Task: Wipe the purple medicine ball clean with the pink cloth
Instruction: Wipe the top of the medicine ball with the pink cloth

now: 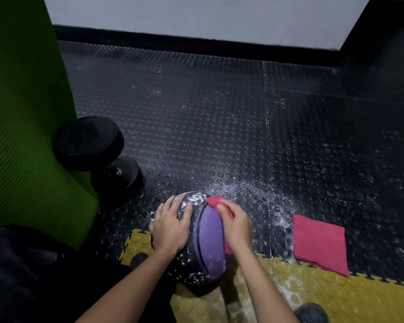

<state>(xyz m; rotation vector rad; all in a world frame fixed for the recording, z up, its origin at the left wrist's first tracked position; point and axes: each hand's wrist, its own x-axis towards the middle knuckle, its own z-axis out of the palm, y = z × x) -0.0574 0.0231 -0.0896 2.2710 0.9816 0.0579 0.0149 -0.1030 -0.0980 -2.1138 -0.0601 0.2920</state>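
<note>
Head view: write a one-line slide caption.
Left hand steadies the purple medicine ball while the right hand holds the pink cloth against it.

Both forearms point(261, 283) were bare from the wrist back to the edge of view. The left hand point(170, 226) and right hand point(237, 226) were bare too. Left of the ball point(210, 236), blurred dark fabric point(21, 264) was possibly a trouser leg.

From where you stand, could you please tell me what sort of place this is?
Probably a gym: a dumbbell lies on studded rubber floor beside a green mat, and the right hand holds a cloth on a medicine ball.
</note>
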